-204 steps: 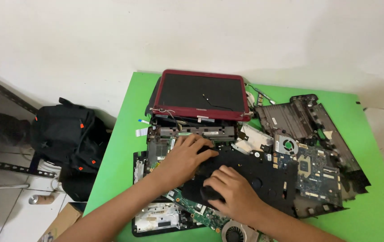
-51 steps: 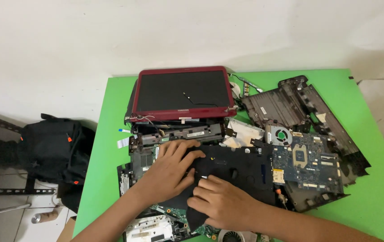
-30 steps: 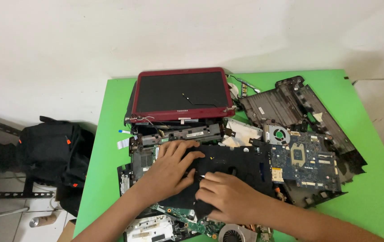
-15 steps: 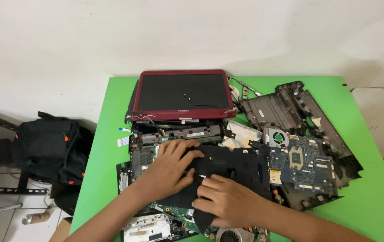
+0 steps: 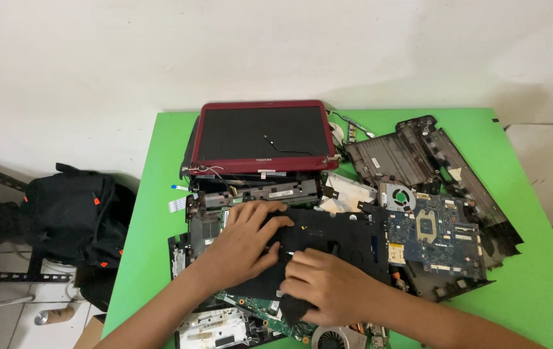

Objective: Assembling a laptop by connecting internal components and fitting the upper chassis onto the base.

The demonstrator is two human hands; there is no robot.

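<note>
While my left hand and right hand press flat on the black panel between them, loose boards underneath could shift and snag the blue circuit board just right.

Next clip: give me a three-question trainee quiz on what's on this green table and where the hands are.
1. True or false: both hands rest on the black panel.
2. What lies directly behind the panel, toward the wall?
A. a red-framed laptop screen
B. a desk lamp
C. a stack of books
3. Fill in: the blue circuit board lies to the ____ of the right hand.

Key
1. True: the left hand and the right hand both lie flat on it.
2. A: the red-framed laptop screen.
3. Right, on the green table.
</note>
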